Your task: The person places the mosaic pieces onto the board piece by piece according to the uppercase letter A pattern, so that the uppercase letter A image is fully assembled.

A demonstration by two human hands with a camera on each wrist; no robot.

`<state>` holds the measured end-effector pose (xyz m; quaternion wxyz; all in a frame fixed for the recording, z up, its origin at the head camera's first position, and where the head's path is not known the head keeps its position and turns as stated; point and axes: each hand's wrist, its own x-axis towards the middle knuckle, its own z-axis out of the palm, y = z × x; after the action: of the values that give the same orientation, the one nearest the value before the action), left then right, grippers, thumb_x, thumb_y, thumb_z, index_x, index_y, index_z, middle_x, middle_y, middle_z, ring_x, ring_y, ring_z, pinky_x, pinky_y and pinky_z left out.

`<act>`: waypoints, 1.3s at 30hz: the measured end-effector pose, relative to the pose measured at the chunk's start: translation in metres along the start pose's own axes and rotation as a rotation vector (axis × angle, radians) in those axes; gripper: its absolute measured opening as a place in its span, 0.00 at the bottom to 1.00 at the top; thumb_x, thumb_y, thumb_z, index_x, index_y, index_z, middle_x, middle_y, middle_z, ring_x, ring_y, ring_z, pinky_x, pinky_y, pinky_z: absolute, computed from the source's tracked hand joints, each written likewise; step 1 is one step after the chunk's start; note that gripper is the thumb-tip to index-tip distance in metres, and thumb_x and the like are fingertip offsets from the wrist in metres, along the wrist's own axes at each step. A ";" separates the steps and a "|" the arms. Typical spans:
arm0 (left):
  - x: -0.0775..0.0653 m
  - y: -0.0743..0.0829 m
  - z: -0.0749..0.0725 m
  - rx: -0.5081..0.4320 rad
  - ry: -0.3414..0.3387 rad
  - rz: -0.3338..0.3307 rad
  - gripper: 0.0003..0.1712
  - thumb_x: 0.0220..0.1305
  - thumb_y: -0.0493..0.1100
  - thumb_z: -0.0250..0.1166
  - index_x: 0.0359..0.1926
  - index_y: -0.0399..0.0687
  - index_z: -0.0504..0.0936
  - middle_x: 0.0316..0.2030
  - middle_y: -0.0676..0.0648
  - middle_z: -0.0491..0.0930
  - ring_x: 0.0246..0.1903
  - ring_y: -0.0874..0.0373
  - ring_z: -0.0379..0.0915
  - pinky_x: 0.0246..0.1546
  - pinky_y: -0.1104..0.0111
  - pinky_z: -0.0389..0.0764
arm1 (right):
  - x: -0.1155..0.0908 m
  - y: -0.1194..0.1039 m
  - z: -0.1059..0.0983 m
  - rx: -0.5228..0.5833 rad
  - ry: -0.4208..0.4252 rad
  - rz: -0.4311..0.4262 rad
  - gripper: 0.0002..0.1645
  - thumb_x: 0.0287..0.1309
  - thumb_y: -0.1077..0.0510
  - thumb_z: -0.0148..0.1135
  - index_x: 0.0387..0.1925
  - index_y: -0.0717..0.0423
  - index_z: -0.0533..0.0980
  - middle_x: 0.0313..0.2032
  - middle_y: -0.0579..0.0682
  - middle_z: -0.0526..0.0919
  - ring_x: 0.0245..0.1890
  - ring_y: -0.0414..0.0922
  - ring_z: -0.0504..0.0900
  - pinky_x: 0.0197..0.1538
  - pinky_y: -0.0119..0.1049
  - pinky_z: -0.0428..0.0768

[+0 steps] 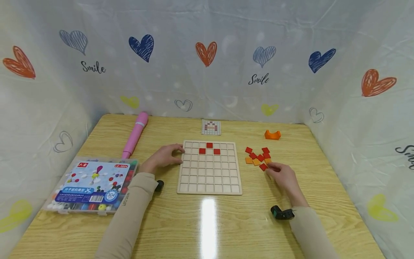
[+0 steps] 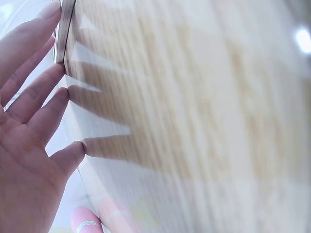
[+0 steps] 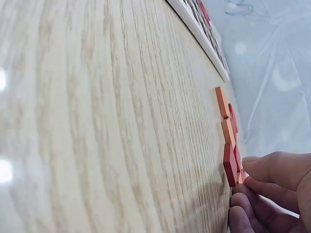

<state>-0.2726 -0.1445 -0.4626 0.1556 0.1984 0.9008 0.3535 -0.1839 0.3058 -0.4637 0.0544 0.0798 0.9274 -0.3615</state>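
Note:
A square wooden grid board lies mid-table, with one red tile in its top row and two more red tiles in the row below. My left hand rests at the board's left edge; in the left wrist view its fingers are fairly straight and fingertips meet the table. Right of the board lies a loose cluster of red and orange tiles. My right hand has thumb and fingertips at its near side, by an orange tile and a red tile. Whether it pinches one is hidden.
A small pattern card lies behind the board. On the left are a clear-sided box of molecular model parts and a pink cylindrical stick. An orange holder-like piece stands at the back right. A printed curtain surrounds the table.

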 end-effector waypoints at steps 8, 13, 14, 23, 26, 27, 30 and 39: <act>-0.001 0.001 0.000 -0.002 0.002 0.008 0.21 0.65 0.39 0.69 0.57 0.41 0.79 0.73 0.37 0.64 0.75 0.37 0.53 0.76 0.45 0.56 | 0.007 -0.002 0.001 -0.038 0.005 -0.055 0.26 0.67 0.54 0.63 0.61 0.65 0.76 0.56 0.65 0.82 0.53 0.59 0.80 0.52 0.47 0.80; -0.001 0.001 0.000 0.002 -0.002 0.010 0.21 0.65 0.40 0.69 0.57 0.42 0.79 0.73 0.37 0.64 0.75 0.37 0.53 0.76 0.45 0.56 | 0.008 -0.002 0.004 -0.079 0.039 -0.111 0.22 0.65 0.57 0.65 0.56 0.66 0.79 0.50 0.64 0.85 0.47 0.57 0.83 0.50 0.47 0.81; -0.001 0.001 0.000 0.001 -0.001 0.010 0.21 0.65 0.40 0.69 0.57 0.42 0.79 0.73 0.37 0.64 0.75 0.37 0.53 0.76 0.45 0.56 | 0.009 -0.002 0.004 -0.087 0.043 -0.118 0.21 0.65 0.58 0.65 0.55 0.66 0.80 0.49 0.64 0.85 0.46 0.57 0.83 0.50 0.48 0.81; -0.002 0.002 -0.001 0.013 0.000 0.018 0.21 0.65 0.39 0.69 0.57 0.41 0.79 0.72 0.36 0.64 0.74 0.37 0.54 0.76 0.45 0.56 | 0.004 -0.002 0.006 -0.121 0.010 -0.178 0.18 0.65 0.60 0.65 0.54 0.64 0.82 0.49 0.64 0.83 0.46 0.56 0.82 0.50 0.51 0.81; -0.002 0.002 -0.001 0.011 0.003 0.018 0.21 0.64 0.39 0.69 0.57 0.41 0.79 0.72 0.36 0.65 0.74 0.37 0.55 0.76 0.45 0.57 | -0.001 -0.004 0.007 -0.117 0.002 -0.185 0.18 0.65 0.60 0.65 0.54 0.63 0.82 0.48 0.63 0.83 0.45 0.54 0.82 0.49 0.47 0.81; -0.002 0.002 -0.001 0.011 0.004 0.019 0.21 0.64 0.39 0.69 0.57 0.41 0.79 0.72 0.36 0.65 0.74 0.37 0.55 0.76 0.45 0.57 | -0.003 -0.005 0.008 -0.116 -0.001 -0.185 0.17 0.64 0.61 0.65 0.53 0.63 0.82 0.48 0.62 0.83 0.45 0.53 0.82 0.48 0.46 0.81; -0.003 0.002 -0.001 0.011 0.004 0.016 0.21 0.64 0.39 0.70 0.57 0.41 0.79 0.72 0.36 0.65 0.74 0.37 0.55 0.76 0.46 0.56 | -0.006 -0.005 0.009 -0.110 -0.004 -0.197 0.17 0.64 0.61 0.66 0.53 0.63 0.82 0.47 0.61 0.83 0.45 0.53 0.82 0.48 0.45 0.82; -0.002 0.002 0.000 0.021 0.000 0.013 0.21 0.65 0.40 0.69 0.57 0.42 0.79 0.72 0.36 0.65 0.74 0.38 0.55 0.76 0.46 0.57 | -0.006 -0.006 0.014 -0.101 -0.003 -0.220 0.21 0.61 0.60 0.69 0.53 0.68 0.80 0.46 0.63 0.81 0.43 0.52 0.83 0.48 0.45 0.84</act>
<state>-0.2703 -0.1443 -0.4612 0.1512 0.2057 0.9031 0.3453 -0.1783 0.2915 -0.4690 0.0195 -0.0260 0.9475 -0.3181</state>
